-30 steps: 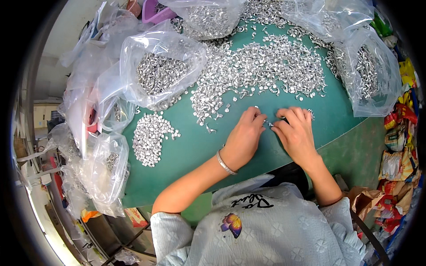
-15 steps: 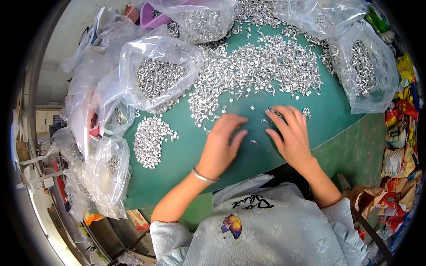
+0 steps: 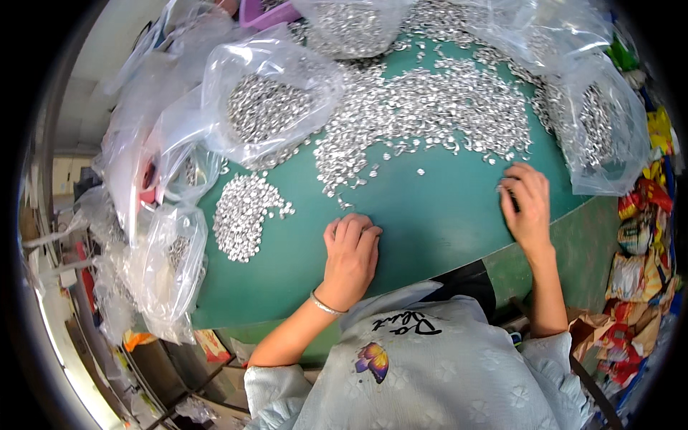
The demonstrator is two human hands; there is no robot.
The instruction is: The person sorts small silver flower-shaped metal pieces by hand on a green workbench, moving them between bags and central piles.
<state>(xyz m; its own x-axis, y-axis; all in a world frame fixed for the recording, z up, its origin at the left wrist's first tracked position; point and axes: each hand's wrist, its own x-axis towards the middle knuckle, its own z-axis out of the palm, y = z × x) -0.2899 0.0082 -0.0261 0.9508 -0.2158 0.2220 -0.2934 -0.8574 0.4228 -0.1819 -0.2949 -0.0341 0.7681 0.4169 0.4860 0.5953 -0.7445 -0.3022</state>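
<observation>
A wide spread of small silver metal pieces (image 3: 430,115) covers the far half of the green table (image 3: 430,215). My left hand (image 3: 351,254) lies palm down and flat on bare green surface, fingers side by side, nothing visible in it. A smaller separate heap of silver pieces (image 3: 240,215) lies to its left. My right hand (image 3: 527,204) rests near the table's right edge, its fingers curled over a few pieces at the fringe of the big spread. What is under those fingers is hidden.
Clear plastic bags of the same silver pieces ring the table: one at the back left (image 3: 265,107), one at the back (image 3: 351,25), one at the right (image 3: 598,129), more hanging off the left edge (image 3: 168,265). Colourful packaging (image 3: 641,244) is piled at the right.
Both hands were close together at the table's middle. They have since parted: my left hand slid left and nearer to me, my right hand moved right toward the pile's edge.
</observation>
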